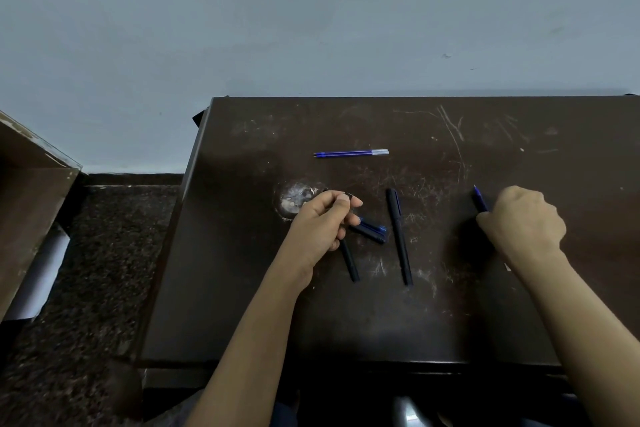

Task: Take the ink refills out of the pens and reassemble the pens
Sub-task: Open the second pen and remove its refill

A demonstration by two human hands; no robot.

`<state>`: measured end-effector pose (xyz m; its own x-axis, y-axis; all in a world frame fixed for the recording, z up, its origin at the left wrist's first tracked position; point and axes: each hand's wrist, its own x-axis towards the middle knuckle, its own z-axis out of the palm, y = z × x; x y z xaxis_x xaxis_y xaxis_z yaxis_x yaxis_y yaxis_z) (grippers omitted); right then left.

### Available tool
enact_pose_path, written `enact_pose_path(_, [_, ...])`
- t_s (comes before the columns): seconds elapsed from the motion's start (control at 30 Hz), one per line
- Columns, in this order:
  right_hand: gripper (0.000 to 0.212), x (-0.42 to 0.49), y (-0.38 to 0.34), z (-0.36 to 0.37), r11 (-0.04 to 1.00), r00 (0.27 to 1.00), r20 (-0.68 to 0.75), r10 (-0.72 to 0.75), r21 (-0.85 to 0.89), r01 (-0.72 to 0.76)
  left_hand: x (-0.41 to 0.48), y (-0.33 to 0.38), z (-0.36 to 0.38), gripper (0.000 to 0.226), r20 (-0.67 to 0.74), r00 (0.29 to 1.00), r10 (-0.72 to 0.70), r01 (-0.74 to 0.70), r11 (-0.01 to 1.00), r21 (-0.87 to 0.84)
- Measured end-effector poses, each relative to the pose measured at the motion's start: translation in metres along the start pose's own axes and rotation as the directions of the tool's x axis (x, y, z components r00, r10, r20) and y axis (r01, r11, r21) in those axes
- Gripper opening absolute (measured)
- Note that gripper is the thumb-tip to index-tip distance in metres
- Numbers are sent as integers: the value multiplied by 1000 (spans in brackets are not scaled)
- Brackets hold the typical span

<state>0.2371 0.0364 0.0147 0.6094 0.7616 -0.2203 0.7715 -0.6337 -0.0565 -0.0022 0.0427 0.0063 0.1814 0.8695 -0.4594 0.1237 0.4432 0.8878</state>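
1. Our right hand [524, 222] is curled round a blue ink refill [480, 201], whose tip pokes out up and left, away from us.
2. Our left hand [320, 224] grips a black pen barrel [349, 263], its long axis running from the fingertips back toward us.
3. A pair of blue refills [351, 153] lies on the table [485, 305] beyond both hands, long axis left to right, nearer the left hand.
4. We judge the held refill must travel far-left and turn crosswise to join them.
5. A capped black pen [399, 236] and a blue-and-black pen piece [372, 232] lie between the hands.
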Motion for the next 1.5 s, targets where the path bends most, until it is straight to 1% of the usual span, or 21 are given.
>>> enact_pose_path(0.07, [19, -1, 0, -3, 999, 997, -68, -22, 35, 25, 0, 0, 0, 27, 5, 1000, 8, -8, 1000, 5])
enact_pose_path(0.1, [19, -2, 0, -3, 994, 992, -114, -48, 89, 58, -1, 0, -1, 27, 10, 1000, 16, -16, 1000, 11])
enact_pose_path(0.13, [19, -3, -2, -4, 977, 985, -153, -82, 185, 110, -1, -1, -1, 27, 18, 1000, 25, -25, 1000, 17])
enact_pose_path(0.17, [17, -4, -5, -5, 930, 978, -170, -121, 324, 172, -1, -1, -1, 28, 29, 999, 32, -33, 999, 22])
enact_pose_path(0.2, [16, -6, -11, -5, 841, 973, -159, -166, 493, 224, -1, -1, -1, 29, 41, 999, 33, -34, 999, 28])
enact_pose_path(0.23, [17, -8, -18, -4, 698, 970, -128, -207, 675, 238, -2, -1, -1, 29, 55, 998, 28, -30, 999, 34])
enact_pose_path(0.27, [18, -12, -26, -3, 507, 967, -78, -241, 840, 194, -2, -1, -1, 30, 69, 997, 21, -24, 999, 41])
enact_pose_path(0.3, [18, -16, -33, -2, 308, 962, -21, -273, 945, 108, -2, -1, -1, 30, 86, 996, 17, -21, 999, 47])
enact_pose_path(0.33, [18, -20, -39, 0, 147, 951, 17, -308, 989, 30, -2, -1, 0, 31, 101, 995, 14, -19, 999, 51])
enact_pose_path(0.37, [17, -24, -44, 0, 52, 941, 35, -337, 998, -19, -2, -1, 0, 31, 112, 994, 10, -16, 998, 55])
enact_pose_path(0.4, [16, -28, -48, 0, 4, 933, 40, -358, 999, -41, -3, -1, 0, 31, 119, 993, 6, -13, 998, 60])
enact_pose_path(0.43, [15, -30, -50, 2, -18, 926, 35, -376, 999, -45, -3, -1, 0, 31, 123, 992, 4, -12, 998, 66])
enact_pose_path(0.6, [14, -39, -56, 6, -33, 904, 7, -428, 999, -24, -2, -3, -2, 31, 130, 991, 15, -25, 997, 77])
enact_pose_path(0.73, [11, -44, -60, 6, -11, 884, -1, -467, 1000, -5, -1, -5, -2, 30, 117, 993, 19, -31, 995, 99])
enact_pose_path(0.87, [10, -43, -60, 6, 24, 883, -7, -468, 1000, 20, -1, -6, -3, 29, 108, 994, 17, -30, 993, 116])
enact_pose_path(1.07, [10, -42, -62, 12, 35, 886, -23, -464, 998, 45, -1, -6, -4, 28, 97, 995, 29, -42, 990, 132])
enact_pose_path(1.23, [12, -40, -62, 15, 32, 892, -18, -452, 999, 37, -1, -6, -3, 28, 95, 995, 38, -49, 991, 122])
enact_pose_path(1.27, [13, -41, -63, 16, 52, 887, -11, -462, 998, 39, -1, -6, -3, 27, 93, 995, 40, -51, 991, 121])
enact_pose_path(1.33, [13, -44, -64, 20, 124, 856, 7, -516, 990, 67, 0, -7, -1, 27, 93, 995, 45, -56, 991, 118])
enact_pose_path(1.43, [10, -49, -65, 28, 267, 772, 5, -636, 940, 214, 2, -9, 1, 28, 59, 997, 58, -65, 990, 125])
enact_pose_path(1.5, [16, -49, -64, 31, 332, 751, -6, -660, 894, 300, 3, -8, 1, 26, 13, 995, 103, -104, 990, 97])
